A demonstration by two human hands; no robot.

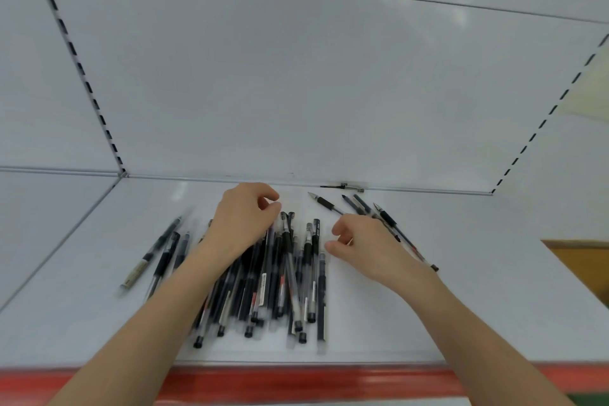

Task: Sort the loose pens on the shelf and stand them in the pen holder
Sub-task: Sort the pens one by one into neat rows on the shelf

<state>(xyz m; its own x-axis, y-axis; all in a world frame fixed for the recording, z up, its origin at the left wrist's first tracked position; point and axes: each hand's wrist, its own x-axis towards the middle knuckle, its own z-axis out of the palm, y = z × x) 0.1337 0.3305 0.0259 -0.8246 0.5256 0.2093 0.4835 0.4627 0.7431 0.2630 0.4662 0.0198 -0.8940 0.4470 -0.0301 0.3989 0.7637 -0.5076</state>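
Red trim [296,379] edges the front of the shelf [494,290], and just behind it the main heap of pens [286,280] lies roughly lined up, with strays on either side, likely so you can gather them in bunches. Your left hand [245,217] curls over the heap's far ends, though whether it pinches a pen can't be told. Your right hand [359,241] hovers beside it, loosely curled and seemingly empty; no pen holder shows.

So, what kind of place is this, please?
Probably a shop, perhaps a stationery aisle: a white metal display shelf with slotted uprights, a red front strip, and a heap of similar black pens.
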